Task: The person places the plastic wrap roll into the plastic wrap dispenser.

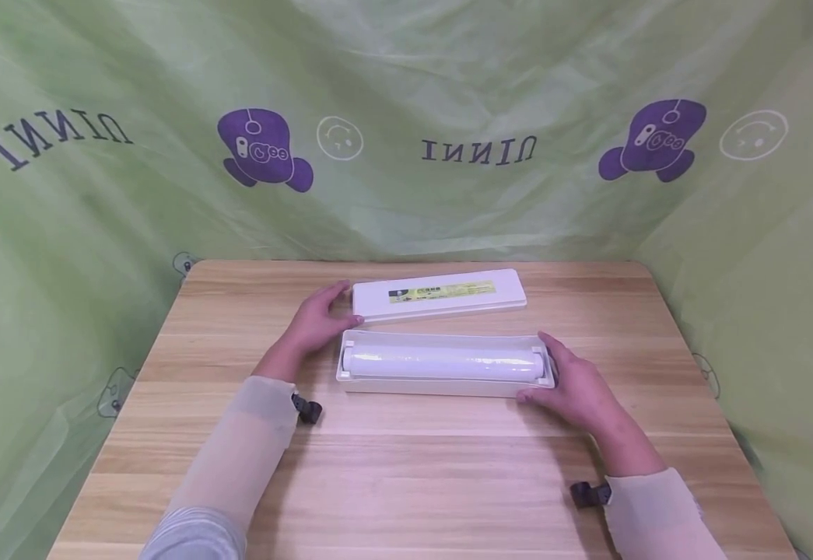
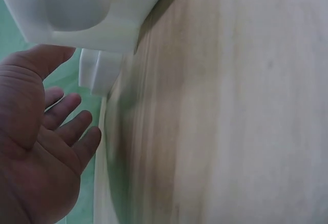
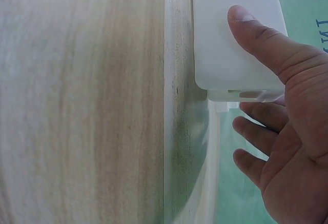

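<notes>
On the desk (image 1: 413, 467), short of the far edge and well in from the left and right edges: a long white box (image 1: 441, 387) with its top uncovered. Inside, lengthwise nearly from end to end: a glossy white roll (image 1: 441, 362), plain to see from the head. Just beyond, slightly aslant and nearer the desk's far edge: a flat white lid (image 1: 448, 307) with a yellow-green label (image 1: 476, 290), also shown by the head view alone.

From the left wrist, a close look at the box's left end, with a rounded grey shape on it; from the right wrist, small slots at the right end.

Right grip (image 1: 577, 389): clamped on the right end of the box, with thumb on the near wall and fingertips at the far right corner; three loose fingers beyond the end, clearest from the right wrist.

Left grip (image 1: 315, 320): spread apart beside the lid's left end, with thumb near the lid's near left corner. Thumb tip hidden behind the box from the left wrist; cannot tell whether touching the lid.

Farther out: pale sleeves (image 1: 238, 443), and past the desk's far edge, a green curtain (image 1: 406, 218) with purple figures.
</notes>
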A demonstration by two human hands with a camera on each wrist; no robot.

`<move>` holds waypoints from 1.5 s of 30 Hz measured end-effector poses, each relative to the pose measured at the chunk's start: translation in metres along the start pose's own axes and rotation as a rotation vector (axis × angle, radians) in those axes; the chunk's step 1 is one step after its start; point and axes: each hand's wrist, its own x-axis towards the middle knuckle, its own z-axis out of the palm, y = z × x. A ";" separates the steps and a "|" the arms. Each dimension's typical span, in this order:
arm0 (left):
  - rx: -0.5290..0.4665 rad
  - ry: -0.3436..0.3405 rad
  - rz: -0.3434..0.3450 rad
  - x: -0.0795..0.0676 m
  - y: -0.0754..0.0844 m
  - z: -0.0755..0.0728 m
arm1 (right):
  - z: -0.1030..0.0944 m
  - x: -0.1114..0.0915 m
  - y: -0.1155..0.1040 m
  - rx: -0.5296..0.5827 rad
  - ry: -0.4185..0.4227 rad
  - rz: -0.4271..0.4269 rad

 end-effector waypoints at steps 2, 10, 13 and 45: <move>0.010 -0.004 0.009 0.004 -0.002 0.003 | 0.000 0.000 0.000 0.002 -0.001 0.004; 0.056 -0.031 0.021 0.014 -0.001 0.010 | 0.000 0.001 0.000 0.005 0.006 -0.007; 0.059 -0.040 0.014 0.016 0.003 0.011 | 0.000 0.001 0.001 0.002 0.007 -0.007; 0.122 -0.081 0.060 0.031 0.011 0.018 | 0.002 0.001 0.003 0.014 0.005 -0.002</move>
